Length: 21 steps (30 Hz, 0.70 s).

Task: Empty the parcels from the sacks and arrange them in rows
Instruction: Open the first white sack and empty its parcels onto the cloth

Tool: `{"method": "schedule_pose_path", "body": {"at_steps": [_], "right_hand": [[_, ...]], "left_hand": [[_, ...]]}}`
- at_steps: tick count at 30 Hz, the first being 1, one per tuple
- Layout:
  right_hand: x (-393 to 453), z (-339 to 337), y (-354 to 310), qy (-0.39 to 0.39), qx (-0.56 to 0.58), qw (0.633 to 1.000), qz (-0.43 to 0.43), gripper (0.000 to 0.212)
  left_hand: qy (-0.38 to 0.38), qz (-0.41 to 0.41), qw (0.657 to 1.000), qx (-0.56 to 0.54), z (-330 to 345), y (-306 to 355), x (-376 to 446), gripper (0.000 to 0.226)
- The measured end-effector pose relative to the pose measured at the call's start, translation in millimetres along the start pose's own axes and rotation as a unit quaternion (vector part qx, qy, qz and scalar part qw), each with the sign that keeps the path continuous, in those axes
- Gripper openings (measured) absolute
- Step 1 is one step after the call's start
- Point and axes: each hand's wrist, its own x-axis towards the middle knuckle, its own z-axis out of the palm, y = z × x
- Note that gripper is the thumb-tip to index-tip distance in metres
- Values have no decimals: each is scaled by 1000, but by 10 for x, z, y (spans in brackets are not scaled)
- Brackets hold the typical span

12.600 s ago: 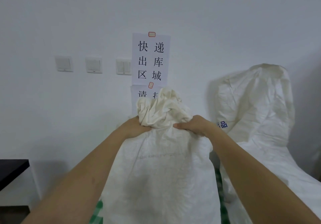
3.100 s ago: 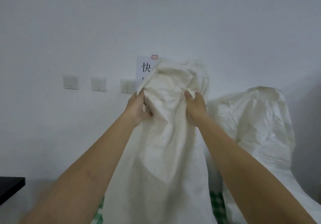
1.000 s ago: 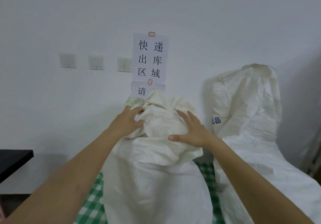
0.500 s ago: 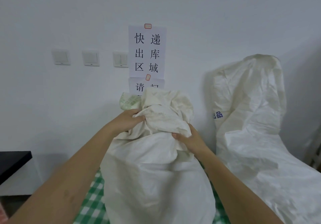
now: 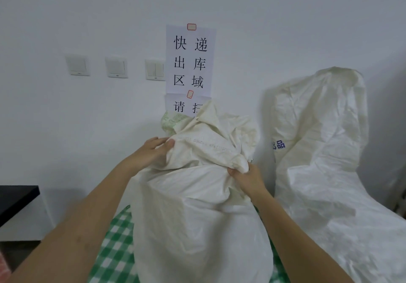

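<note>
A full white woven sack (image 5: 197, 216) stands upright in front of me on a green-and-white checked cloth (image 5: 114, 249). Its top is crumpled into loose folds. My left hand (image 5: 153, 151) grips the bunched fabric at the upper left of the sack's mouth. My right hand (image 5: 246, 179) pinches a fold at the right side, lower down. No parcel shows; the contents are hidden inside. A second white sack (image 5: 318, 151) with blue print leans against the wall on the right.
A white wall is close behind the sacks, with paper signs (image 5: 190, 60) and three light switches (image 5: 116, 67). A black tabletop corner (image 5: 15, 199) juts in at the left.
Earlier I held the sack's fabric stretched high; it has since dropped into a crumpled heap. In the last second my right hand went from lying flat on top to pinching a fold lower right.
</note>
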Motion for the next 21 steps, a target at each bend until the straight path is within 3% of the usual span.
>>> {"method": "schedule_pose_path", "body": {"at_steps": [5,8,12,16,21], "right_hand": [[-49,-41,-55,-4,-52,998,-31,30],[-76,-104,-92,-22,-77,996,-48,33],[-62,-197,-215,-42,-96,994,-45,38],[-33,-251,-235,-68,-83,994,-18,69],[-82,-222,-222,-137,-6,991,0,64]], "left_hand": [[-45,-54,997,-17,154,113,72,33],[-42,-70,997,-13,209,119,121,45],[-28,-51,996,73,309,138,117,30],[14,-29,983,180,401,74,135,22],[14,-37,982,183,407,59,139,22]]}}
